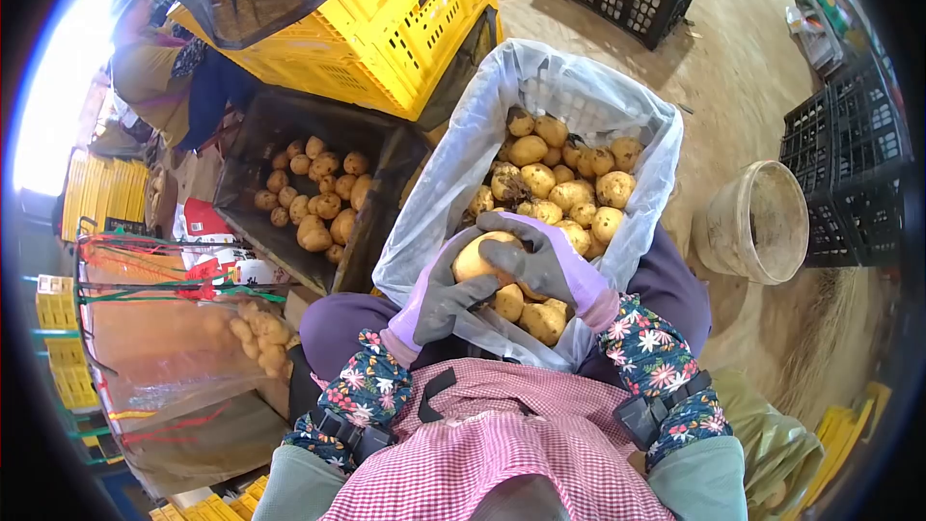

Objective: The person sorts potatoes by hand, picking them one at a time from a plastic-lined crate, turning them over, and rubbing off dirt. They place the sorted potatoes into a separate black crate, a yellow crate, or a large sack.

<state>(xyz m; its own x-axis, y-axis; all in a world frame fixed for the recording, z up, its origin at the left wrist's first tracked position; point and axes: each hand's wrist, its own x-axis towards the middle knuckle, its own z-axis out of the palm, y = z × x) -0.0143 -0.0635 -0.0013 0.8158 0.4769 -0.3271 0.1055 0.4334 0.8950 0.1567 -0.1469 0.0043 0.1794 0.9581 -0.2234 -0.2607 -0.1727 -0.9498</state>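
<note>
Both my hands wear purple gloves with dark grey palms and fingers. My left hand (444,291) is wrapped round a large potato (476,259) from the left and below. On the same potato, my right hand (533,256) closes from the right, its fingers lying across the top. They hold it above the near end of a crate (659,125) lined with clear plastic, which stands between my knees. Many soil-marked potatoes (573,195) lie in this crate, and a few show below my hands. My fingers hide part of the held potato.
A dark crate (253,150) with more potatoes stands at left, beside stacked yellow crates (386,39). To the right are a worn bucket (719,232) and black crates (839,174). Another black crate (617,0) stands ahead. Another person (159,77) is at far left.
</note>
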